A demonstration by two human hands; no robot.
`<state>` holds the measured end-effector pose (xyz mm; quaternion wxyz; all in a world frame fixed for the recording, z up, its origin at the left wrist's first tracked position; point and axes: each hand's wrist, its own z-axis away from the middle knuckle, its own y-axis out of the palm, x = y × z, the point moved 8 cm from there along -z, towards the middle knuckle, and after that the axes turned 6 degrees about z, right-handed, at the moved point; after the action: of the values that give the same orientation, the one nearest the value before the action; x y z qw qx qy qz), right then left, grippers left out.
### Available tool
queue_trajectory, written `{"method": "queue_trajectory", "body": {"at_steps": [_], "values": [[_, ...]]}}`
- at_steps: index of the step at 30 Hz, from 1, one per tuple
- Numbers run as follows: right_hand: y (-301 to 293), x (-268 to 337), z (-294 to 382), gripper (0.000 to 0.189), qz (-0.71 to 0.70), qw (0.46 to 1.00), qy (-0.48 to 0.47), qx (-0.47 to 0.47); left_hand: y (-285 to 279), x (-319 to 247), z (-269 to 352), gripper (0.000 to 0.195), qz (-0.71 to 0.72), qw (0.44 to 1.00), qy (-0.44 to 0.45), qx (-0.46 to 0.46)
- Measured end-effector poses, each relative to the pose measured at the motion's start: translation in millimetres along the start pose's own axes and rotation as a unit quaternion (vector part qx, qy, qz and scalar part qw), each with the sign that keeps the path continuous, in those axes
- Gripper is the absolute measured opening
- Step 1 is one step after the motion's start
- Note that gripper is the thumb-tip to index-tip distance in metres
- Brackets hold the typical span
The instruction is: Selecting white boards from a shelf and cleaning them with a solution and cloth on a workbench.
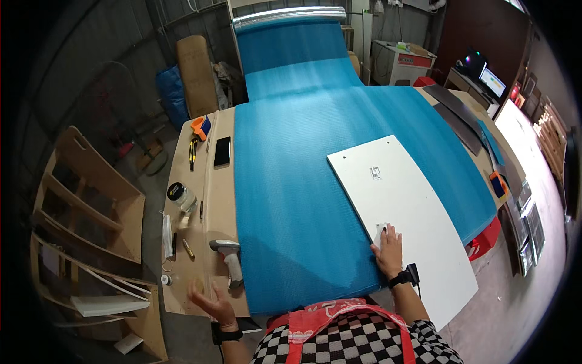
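Note:
A white panel (409, 204) with small holes and a printed label (375, 173) lies at an angle on a blue foil-like sheet (291, 182). My right hand (389, 250) rests on the panel near its left edge, holding a crumpled white cloth or tissue (381, 231) flat against the surface. Over the table's lower left part, my left hand (211, 298) is slightly blurred, its fingers apart and nothing seen in it. Closest to it is a handheld barcode scanner (232, 261), standing just up and to the right. A small round white-topped item (166, 280) sits to its left.
Along the table's left strip lie a phone (222, 152), a utility knife (193, 154), an orange tape dispenser (200, 127), a lidded jar (182, 196) and a face mask (168, 236). Wooden frames (91, 195) stand left. A second tape dispenser (499, 184) is at right.

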<state>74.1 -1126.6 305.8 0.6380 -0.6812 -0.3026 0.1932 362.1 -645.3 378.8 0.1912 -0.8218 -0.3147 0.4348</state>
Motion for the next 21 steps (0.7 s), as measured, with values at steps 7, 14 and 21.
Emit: {"method": "queue_trajectory", "body": {"at_steps": [7, 14, 21], "values": [[15.8, 36.2, -73.9, 0.068, 0.016, 0.998, -0.063, -0.009, 106.3, -10.3, 10.5, 0.087, -0.042, 0.959, -0.229, 0.163], [0.3, 48.7, -82.8, 0.059, -0.012, 0.997, -0.057, -0.041, 134.2, 19.3, -17.4, 0.082, -0.157, 0.948, -0.206, 0.187], [-12.8, 37.0, -89.9, 0.053, -0.020, 0.996, -0.043, -0.069, 193.1, -136.9, -56.6, 0.027, 0.437, 0.823, -0.170, 0.320]]}}
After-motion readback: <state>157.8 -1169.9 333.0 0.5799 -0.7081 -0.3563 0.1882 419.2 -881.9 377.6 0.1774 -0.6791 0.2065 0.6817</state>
